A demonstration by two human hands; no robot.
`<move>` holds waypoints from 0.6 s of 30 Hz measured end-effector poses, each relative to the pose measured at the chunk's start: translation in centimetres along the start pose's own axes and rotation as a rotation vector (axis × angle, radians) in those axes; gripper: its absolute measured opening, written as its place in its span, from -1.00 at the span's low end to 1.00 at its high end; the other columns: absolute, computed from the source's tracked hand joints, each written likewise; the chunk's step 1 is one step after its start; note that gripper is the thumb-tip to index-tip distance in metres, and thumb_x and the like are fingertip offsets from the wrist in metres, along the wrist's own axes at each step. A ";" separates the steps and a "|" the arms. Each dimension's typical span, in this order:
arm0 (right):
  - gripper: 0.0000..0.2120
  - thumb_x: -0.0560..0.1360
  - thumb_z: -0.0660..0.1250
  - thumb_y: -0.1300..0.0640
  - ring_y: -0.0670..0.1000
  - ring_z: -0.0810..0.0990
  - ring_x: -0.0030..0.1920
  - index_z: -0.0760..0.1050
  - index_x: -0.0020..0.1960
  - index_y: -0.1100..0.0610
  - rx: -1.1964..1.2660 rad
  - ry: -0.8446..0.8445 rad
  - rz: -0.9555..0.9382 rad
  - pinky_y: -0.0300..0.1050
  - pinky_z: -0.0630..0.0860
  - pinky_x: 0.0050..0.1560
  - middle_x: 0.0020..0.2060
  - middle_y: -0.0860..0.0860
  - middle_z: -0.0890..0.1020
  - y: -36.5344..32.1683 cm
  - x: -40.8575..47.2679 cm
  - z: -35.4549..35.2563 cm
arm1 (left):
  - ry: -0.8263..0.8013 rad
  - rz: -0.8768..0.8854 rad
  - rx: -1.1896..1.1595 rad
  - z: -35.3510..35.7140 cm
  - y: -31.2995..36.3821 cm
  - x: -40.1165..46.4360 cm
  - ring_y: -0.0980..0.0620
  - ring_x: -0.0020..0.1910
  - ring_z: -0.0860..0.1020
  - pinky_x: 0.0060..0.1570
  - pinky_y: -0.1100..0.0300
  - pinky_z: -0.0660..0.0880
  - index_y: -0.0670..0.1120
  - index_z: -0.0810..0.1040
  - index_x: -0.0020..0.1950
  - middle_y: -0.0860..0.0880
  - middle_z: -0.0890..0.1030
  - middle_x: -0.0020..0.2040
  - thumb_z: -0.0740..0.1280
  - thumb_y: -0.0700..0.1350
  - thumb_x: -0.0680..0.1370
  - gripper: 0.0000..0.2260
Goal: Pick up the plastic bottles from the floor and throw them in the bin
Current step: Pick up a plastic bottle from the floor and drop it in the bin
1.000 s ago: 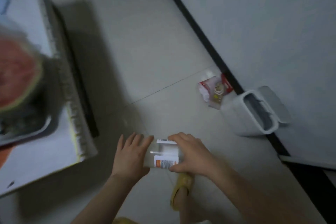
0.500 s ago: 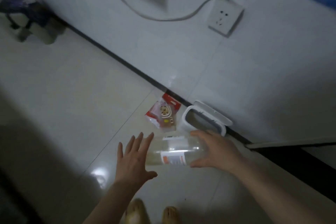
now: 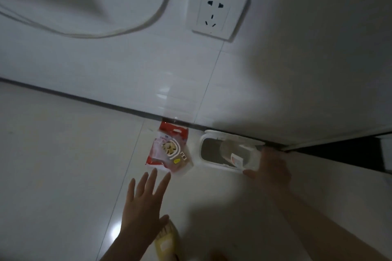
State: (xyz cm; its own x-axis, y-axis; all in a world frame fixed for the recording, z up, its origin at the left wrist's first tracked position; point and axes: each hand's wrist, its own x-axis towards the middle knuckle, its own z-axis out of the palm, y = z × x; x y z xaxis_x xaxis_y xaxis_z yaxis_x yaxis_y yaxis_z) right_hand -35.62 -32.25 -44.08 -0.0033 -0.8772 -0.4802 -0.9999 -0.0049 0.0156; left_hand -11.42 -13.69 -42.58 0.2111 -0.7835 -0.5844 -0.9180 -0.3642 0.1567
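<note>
Bottle [image 3: 233, 152] inside white bin [image 3: 212, 164]

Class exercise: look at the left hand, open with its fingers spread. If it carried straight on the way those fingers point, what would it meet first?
Most likely the red snack packet on the floor, lying just ahead of the left hand. Depth is uncertain: if the hand is above the floor, it may pass over the packet.

My head camera, the only view, looks steeply down at the floor [image 3: 63, 165] where it meets the wall [image 3: 106, 70].
</note>
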 end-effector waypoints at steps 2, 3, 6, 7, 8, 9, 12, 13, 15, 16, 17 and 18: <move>-0.32 0.37 0.47 -0.14 0.13 0.45 0.25 0.26 0.34 0.06 -0.054 -0.015 -0.033 -0.04 0.47 0.02 0.29 0.08 0.44 -1.4 2.1 1.6 | -0.023 0.023 0.037 0.4 -0.9 1.5 -0.11 0.55 -0.14 0.49 -0.13 -0.18 0.14 -0.29 0.48 -0.08 -0.17 0.57 0.28 0.29 0.43 -0.12; -0.34 0.37 0.47 -0.13 0.11 0.41 0.29 0.26 0.33 0.05 -0.078 -0.023 -0.055 -0.03 0.46 0.04 0.30 0.06 0.42 -1.9 3.2 2.5 | -0.031 0.051 0.056 0.3 -1.0 2.1 -0.14 0.55 -0.04 0.49 -0.16 -0.09 0.14 -0.18 0.50 -0.11 -0.06 0.57 0.34 0.29 0.38 -0.10; -0.30 0.35 0.48 -0.11 0.12 0.34 0.35 0.23 0.36 0.03 -0.156 -0.058 -0.075 0.08 0.41 0.17 0.32 0.06 0.36 -3.1 6.0 5.2 | -0.109 0.105 0.097 0.7 -1.1 4.0 -0.26 0.15 0.58 0.06 -0.28 0.52 -0.01 0.53 0.27 -0.24 0.58 0.23 0.61 0.26 -0.11 -0.02; -0.27 0.35 0.49 -0.11 0.13 0.34 0.34 0.22 0.37 0.05 -0.189 -0.067 -0.078 0.10 0.40 0.19 0.32 0.07 0.36 -3.4 6.8 6.0 | -0.093 0.107 0.108 1.5 -1.2 4.8 -0.26 0.00 0.65 -0.10 -0.25 0.57 -0.06 0.62 0.15 -0.25 0.65 0.10 0.61 0.24 -0.24 -0.02; -0.25 0.34 0.49 -0.09 0.15 0.36 0.32 0.21 0.39 0.07 -0.214 -0.076 -0.084 0.11 0.40 0.20 0.32 0.09 0.36 -3.6 7.4 6.8 | -0.110 0.079 0.094 2.7 -1.3 5.5 -0.26 -0.06 0.67 -0.16 -0.25 0.58 -0.07 0.64 0.12 -0.25 0.67 0.05 0.61 0.21 -0.30 0.00; -0.26 0.36 0.48 -0.05 0.17 0.36 0.32 0.20 0.40 0.10 -0.225 -0.077 -0.092 0.11 0.40 0.20 0.31 0.11 0.37 -3.7 8.0 7.5 | -0.102 0.062 0.101 3.8 -1.3 6.0 -0.28 -0.07 0.67 -0.17 -0.26 0.58 -0.07 0.61 0.14 -0.26 0.67 0.04 0.61 0.19 -0.31 0.02; -0.38 0.47 0.36 0.10 0.23 0.36 0.30 0.17 0.43 0.15 -0.235 -0.067 -0.117 0.13 0.39 0.19 0.33 0.17 0.37 -3.5 8.8 9.4 | -0.139 0.080 0.123 5.3 -0.4 6.6 -0.30 -0.06 0.66 -0.16 -0.30 0.56 -0.04 0.41 0.22 -0.27 0.67 0.05 0.44 0.41 0.12 -0.18; -0.38 0.46 0.37 0.12 0.23 0.36 0.30 0.17 0.43 0.14 -0.236 -0.071 -0.128 0.15 0.38 0.20 0.33 0.17 0.36 -3.4 8.9 9.9 | -0.113 0.090 0.120 5.5 0.0 6.5 -0.30 -0.06 0.66 -0.15 -0.30 0.55 -0.04 0.38 0.22 -0.26 0.67 0.06 0.13 0.47 0.35 -0.31; -0.38 0.45 0.39 0.12 0.22 0.34 0.33 0.19 0.42 0.10 -0.234 -0.101 -0.153 0.22 0.35 0.24 0.34 0.16 0.35 -3.1 9.1 10.6 | -0.115 0.091 0.107 5.9 1.0 7.1 -0.31 -0.06 0.66 -0.13 -0.31 0.54 -0.04 0.43 0.22 -0.27 0.66 0.06 -0.25 0.41 0.44 -0.26; -0.39 0.46 0.38 0.13 0.23 0.33 0.34 0.19 0.42 0.09 -0.240 -0.115 -0.161 0.27 0.33 0.27 0.35 0.17 0.34 -2.9 9.1 10.8 | -0.140 0.079 0.120 5.8 1.3 7.1 -0.32 -0.06 0.65 -0.14 -0.32 0.54 -0.06 0.50 0.21 -0.29 0.66 0.06 -0.15 0.43 0.44 -0.26; -0.40 0.47 0.38 0.14 0.23 0.32 0.35 0.18 0.43 0.10 -0.251 -0.127 -0.161 0.30 0.30 0.29 0.35 0.18 0.34 -2.7 9.1 11.0 | -0.163 0.072 0.143 5.7 1.6 7.1 -0.33 -0.05 0.65 -0.15 -0.35 0.54 -0.10 0.57 0.18 -0.30 0.65 0.06 0.13 0.45 0.37 -0.29; -0.39 0.48 0.38 0.14 0.22 0.31 0.36 0.17 0.43 0.10 -0.262 -0.138 -0.158 0.32 0.28 0.31 0.36 0.18 0.33 -2.4 9.0 11.0 | -0.182 0.060 0.149 5.5 2.1 7.2 -0.35 -0.05 0.64 -0.15 -0.37 0.55 -0.13 0.61 0.15 -0.31 0.65 0.07 0.43 0.39 0.18 -0.25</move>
State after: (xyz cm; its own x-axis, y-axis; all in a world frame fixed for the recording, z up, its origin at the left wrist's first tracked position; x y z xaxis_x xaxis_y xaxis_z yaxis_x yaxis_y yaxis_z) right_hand -33.38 -34.81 -58.08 0.1315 -0.7827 -0.6084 -0.9502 -0.2745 0.1476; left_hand -13.70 -17.37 -50.87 0.1031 -0.6927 -0.7138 -0.9694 -0.2308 0.0840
